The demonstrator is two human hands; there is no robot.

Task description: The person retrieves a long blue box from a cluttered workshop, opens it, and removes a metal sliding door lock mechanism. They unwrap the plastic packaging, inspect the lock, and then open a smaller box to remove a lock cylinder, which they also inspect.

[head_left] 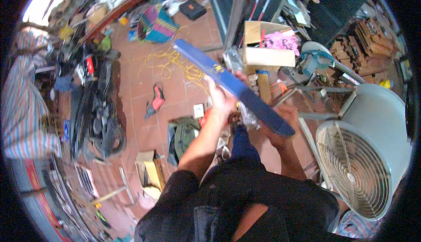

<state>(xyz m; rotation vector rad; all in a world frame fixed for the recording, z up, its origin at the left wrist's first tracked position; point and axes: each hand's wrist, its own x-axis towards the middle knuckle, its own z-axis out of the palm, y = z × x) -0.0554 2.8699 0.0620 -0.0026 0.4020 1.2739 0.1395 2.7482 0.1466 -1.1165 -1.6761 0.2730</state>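
Observation:
A long, flat blue case point(232, 86) with a small yellow mark is held up in front of me, slanting from far left to near right. My left hand point(222, 98) is closed around its middle; the thumb lies along the near edge and fingertips show at the far edge. At the case's near right end, my right hand point(283, 128) grips from beneath, its fingers partly hidden by the case. Beyond its far end, a tangle of yellow cord point(175, 64) lies on the tiled floor.
To my right stands a large grey drum fan point(351, 172). A cardboard box point(268, 57) with pink cloth sits ahead, beside a blue-green fan point(315, 60). A motorbike point(103, 119) is at the left. A red and grey tool point(156, 100) and a green bag point(184, 137) lie on the floor.

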